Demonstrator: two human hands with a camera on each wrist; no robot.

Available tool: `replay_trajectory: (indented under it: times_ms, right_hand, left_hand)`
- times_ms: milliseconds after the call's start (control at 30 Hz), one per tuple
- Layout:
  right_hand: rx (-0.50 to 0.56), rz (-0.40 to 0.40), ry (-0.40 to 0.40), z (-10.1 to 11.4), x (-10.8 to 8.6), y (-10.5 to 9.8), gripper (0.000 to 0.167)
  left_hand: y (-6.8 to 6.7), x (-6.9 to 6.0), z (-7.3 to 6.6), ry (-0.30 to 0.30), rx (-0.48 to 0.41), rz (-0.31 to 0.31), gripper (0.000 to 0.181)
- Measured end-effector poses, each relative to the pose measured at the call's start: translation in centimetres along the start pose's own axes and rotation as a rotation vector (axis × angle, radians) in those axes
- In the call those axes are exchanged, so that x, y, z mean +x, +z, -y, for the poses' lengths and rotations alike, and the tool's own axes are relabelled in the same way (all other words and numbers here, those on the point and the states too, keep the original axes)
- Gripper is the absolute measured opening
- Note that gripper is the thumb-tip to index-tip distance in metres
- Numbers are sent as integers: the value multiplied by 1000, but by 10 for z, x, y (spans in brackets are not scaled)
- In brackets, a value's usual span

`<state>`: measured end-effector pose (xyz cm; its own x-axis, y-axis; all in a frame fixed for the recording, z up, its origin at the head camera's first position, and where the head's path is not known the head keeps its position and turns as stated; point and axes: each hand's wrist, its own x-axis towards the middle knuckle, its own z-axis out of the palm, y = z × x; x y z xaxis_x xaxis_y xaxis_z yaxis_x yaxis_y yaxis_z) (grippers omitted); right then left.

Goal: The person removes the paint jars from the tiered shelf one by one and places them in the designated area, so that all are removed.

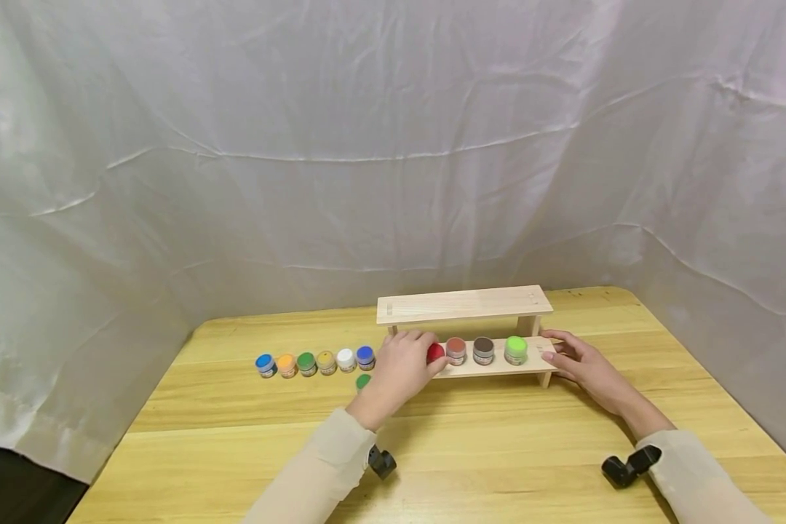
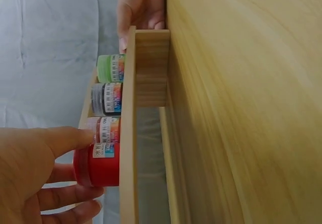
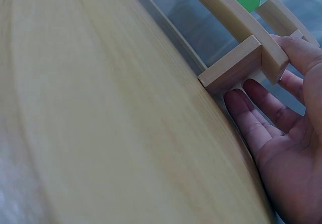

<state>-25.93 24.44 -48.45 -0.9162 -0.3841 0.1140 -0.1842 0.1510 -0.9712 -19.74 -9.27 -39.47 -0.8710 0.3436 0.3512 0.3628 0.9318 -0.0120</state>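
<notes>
My left hand (image 1: 399, 364) holds a red paint jar (image 2: 103, 166) between thumb and fingers. The jar stands at the left part of the lower board of a two-tier wooden rack (image 1: 465, 304). Right of it on that board are a reddish-brown paint jar (image 1: 455, 351), a dark brown paint jar (image 1: 483, 351) and a light green paint jar (image 1: 515, 350). At the rack's right end, my right hand (image 1: 586, 367) grips the lower board, the thumb on the board and other fingers (image 3: 251, 126) beside its leg. My left hand hides the rack's left end.
Left of the rack, several paint jars line up on the wooden table (image 1: 236, 422), from a blue jar (image 1: 266, 365) to a violet-blue jar (image 1: 365, 357). One green jar (image 1: 363, 381) sits nearer, partly behind my left wrist. A grey cloth (image 1: 367, 204) hangs behind and at both sides.
</notes>
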Motion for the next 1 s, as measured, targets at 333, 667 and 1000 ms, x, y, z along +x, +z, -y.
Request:
replay_trajectory:
  times_ms: [333, 667, 1000]
  right_hand:
    - [-26, -5, -3, 2, 0, 1, 59]
    - [9, 3, -13, -1, 0, 0, 58]
    - [5, -4, -17, -2, 0, -1, 58]
  left_hand:
    - [-15, -10, 20, -44, -396, 70, 24]
    - [-29, -28, 46, -50, -558, 64, 33]
    - [-39, -47, 71, -80, -629, 41, 35]
